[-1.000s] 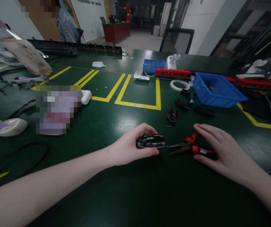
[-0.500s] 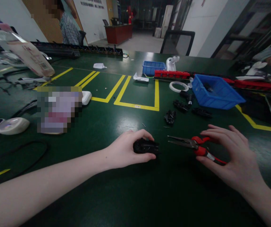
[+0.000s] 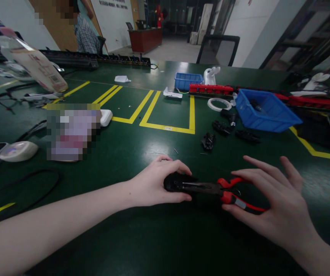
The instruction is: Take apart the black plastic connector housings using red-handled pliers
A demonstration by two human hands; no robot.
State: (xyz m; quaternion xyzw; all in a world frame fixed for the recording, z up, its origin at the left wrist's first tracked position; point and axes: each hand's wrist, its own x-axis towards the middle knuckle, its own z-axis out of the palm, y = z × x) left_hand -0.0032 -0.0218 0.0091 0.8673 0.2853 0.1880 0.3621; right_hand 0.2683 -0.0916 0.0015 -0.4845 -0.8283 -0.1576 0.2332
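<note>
Left hand: the black part (image 3: 173, 182) is held by the left hand (image 3: 160, 182) between thumb and fingers, at the centre of the frame.
Right hand: the red-handled pliers (image 3: 227, 197) are held lightly by the right hand (image 3: 279, 203), right of centre, its outer fingers spread wide.
Plier tips: laid over or against the black part; whether anything is pinched cannot be told.
Slip risk: the left fingertips could be nicked if the tips were let skid by so loose a hold.
Part risk: the black part could be scratched or cracked by a hard squeeze or twist.
Metal pins: two, one (image 3: 176, 151) and another (image 3: 204, 153), are seen above the hands; either could be lost if brushed by a finger.
</note>
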